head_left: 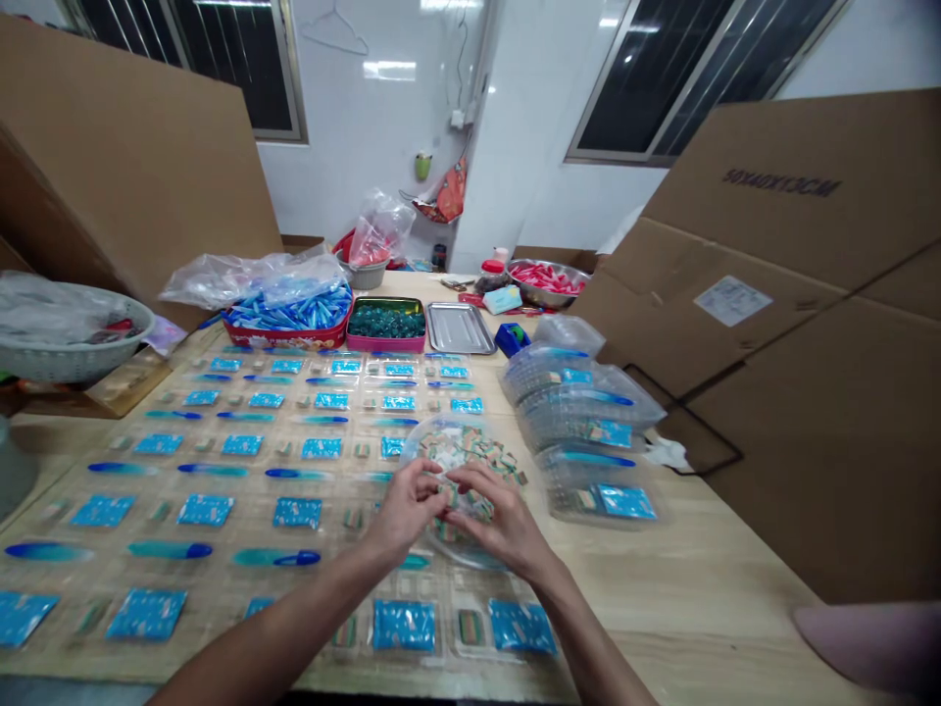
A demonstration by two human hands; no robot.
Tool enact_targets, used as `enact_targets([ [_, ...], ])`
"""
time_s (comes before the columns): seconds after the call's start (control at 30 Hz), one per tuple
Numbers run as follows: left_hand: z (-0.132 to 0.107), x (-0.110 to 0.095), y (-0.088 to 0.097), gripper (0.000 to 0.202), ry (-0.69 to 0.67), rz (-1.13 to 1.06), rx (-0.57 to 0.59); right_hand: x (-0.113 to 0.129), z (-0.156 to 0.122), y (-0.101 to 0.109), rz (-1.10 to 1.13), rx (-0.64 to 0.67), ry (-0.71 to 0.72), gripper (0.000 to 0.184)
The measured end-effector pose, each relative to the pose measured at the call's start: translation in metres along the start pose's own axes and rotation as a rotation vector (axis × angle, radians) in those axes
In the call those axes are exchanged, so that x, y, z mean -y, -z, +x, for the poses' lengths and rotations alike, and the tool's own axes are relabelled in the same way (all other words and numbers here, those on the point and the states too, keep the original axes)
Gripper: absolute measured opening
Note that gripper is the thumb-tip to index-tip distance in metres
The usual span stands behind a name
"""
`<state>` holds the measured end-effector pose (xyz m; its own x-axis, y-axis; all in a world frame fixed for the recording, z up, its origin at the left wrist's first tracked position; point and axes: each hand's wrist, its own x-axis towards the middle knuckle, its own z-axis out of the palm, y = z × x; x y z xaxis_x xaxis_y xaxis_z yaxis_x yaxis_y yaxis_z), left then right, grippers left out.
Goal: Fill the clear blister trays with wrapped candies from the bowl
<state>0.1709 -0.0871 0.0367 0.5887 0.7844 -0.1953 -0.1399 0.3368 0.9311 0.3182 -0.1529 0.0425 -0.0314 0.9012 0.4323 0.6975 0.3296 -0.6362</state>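
My left hand [406, 508] and my right hand [504, 517] meet over a clear round bowl [470, 561]. In the bowl lie many small striped pieces [500, 453], tan and green, along with some white ones. Both hands have their fingertips pinched close together; whatever they hold is too small or hidden to name. Around the bowl's left and front spread rows of clear plastic trays. Many carry a blue patterned packet [404, 626], a small striped block [470, 628] and a slim blue pen-shaped item [276, 558].
Filled clear trays [599, 480] are stacked to the right. Behind the rows stand a red tub of blue items [290, 306], a tin of teal pieces [386, 320], a metal tray [462, 328] and a bowl of pink items [548, 278]. Cardboard [830, 412] walls the right side.
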Motion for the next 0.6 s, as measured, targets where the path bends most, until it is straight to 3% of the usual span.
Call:
enact_targets([
  [0.13,0.0039,0.0053,-0.0008,0.040,0.022,0.023,-0.023,0.0006,-0.0027,-0.0034,-0.212,0.005,0.127,0.027],
  [0.3,0.0063,0.0044,-0.0027,0.047,0.105,0.049,-0.004,0.0041,-0.0011,-0.0041,-0.391,0.109,0.191,0.023],
  [0.6,0.0050,0.0051,-0.0079,0.049,0.092,-0.013,-0.025,-0.0031,-0.0030,-0.0046,-0.270,0.083,0.140,0.024],
])
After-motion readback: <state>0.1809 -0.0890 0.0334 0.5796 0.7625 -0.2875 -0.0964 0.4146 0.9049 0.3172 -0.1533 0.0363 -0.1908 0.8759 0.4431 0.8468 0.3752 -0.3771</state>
